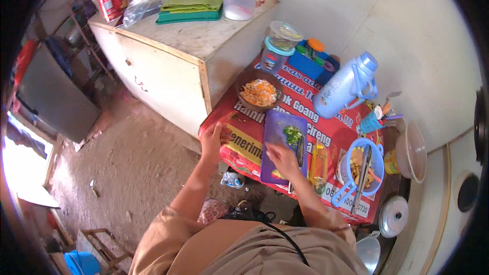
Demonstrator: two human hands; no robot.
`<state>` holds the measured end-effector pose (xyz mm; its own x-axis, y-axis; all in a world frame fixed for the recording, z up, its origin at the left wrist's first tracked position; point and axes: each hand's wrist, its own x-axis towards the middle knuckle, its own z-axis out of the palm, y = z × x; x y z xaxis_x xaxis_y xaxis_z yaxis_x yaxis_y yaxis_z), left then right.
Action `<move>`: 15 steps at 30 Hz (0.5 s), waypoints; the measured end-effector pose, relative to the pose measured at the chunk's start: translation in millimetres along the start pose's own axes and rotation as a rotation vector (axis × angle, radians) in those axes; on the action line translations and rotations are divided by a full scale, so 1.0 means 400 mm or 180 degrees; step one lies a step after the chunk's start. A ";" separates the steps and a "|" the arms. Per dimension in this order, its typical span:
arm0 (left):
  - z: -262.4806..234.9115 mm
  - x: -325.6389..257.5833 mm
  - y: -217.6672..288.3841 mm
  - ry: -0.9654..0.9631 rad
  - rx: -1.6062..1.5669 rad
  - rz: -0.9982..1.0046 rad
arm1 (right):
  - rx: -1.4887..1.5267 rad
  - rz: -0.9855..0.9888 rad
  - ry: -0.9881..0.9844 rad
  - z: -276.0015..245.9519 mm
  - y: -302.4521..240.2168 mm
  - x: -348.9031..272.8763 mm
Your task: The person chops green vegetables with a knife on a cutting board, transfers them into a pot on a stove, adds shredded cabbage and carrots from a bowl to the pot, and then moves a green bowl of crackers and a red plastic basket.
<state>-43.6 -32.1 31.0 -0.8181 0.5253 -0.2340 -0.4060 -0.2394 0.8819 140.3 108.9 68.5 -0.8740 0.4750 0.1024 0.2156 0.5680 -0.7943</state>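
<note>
My left hand (210, 140) is at the left edge of the table, by the red printed cloth, its fingers stretched out and apart. Small scraps lie on the cloth beyond it. Over a purple cutting board (272, 127), my right hand (283, 160) has its fingers drawn together; what they hold, if anything, is hidden. Chopped green pieces (292, 135) are heaped on the board just beyond that hand. A dark knife blade (300, 148) lies along the board's right side. Behind the board sits a brown bowl (244, 103) of shredded orange and white vegetables.
Right of the board lies a yellow-orange packet (319, 165). A blue strainer basket (377, 165) holds cut pieces and tongs (362, 173). A blue thermos (340, 89) and lidded tubs (275, 60) stand at the back. A white cabinet (158, 66) adjoins the table on the left.
</note>
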 end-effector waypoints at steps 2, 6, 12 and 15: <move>-0.059 -0.055 -0.039 0.0250 -0.0160 -0.0258 | -0.0398 -0.0353 -0.0108 0.059 0.030 0.143; -0.137 -0.154 0.002 0.0432 -0.0425 -0.0473 | -0.0929 -0.0739 -0.0155 0.198 0.075 0.304; -0.263 -0.151 0.050 0.0331 -0.0418 -0.0766 | -0.1736 -0.0846 -0.0308 0.290 0.109 0.340; -0.313 -0.139 0.098 0.0378 -0.0414 -0.0779 | -0.2129 -0.0781 -0.0267 0.269 0.049 0.307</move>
<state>-65.1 -173.1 27.4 -0.7283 0.4830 -0.4861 -0.6395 -0.2242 0.7354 -9.7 106.2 1.2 -0.9563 0.2427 0.1632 0.2058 0.9549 -0.2142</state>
